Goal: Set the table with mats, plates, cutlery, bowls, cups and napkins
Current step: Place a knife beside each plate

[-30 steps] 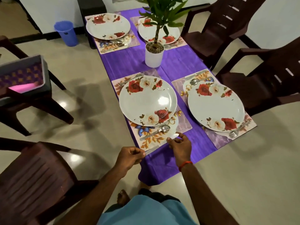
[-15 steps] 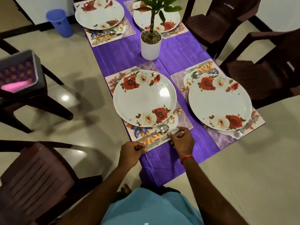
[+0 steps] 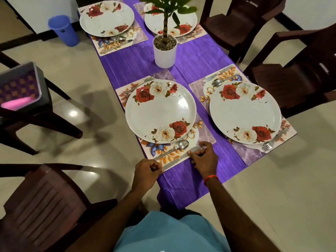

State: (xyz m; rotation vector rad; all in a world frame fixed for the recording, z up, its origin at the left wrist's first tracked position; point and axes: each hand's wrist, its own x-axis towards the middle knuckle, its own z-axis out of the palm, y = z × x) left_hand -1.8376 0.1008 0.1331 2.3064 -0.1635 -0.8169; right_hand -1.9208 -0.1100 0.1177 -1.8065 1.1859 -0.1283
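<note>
Knife (image 3: pixel 179 158) has edged further onto the near mat (image 3: pixel 206 136), parallel beside the spoon (image 3: pixel 179 145), left hand (image 3: pixel 147 171) pinching its handle and right hand (image 3: pixel 205 157) pinching its blade, evidently to square it.

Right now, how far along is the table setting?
Done: four mats each carry a floral plate, like the near-left mat and near-left plate. A spoon lies beside it, and a fork by the near-right plate. In hand: the knife, left grip at its handle end, right grip pinching the blade. Left: bowls, cups and napkins; none in view.
</note>
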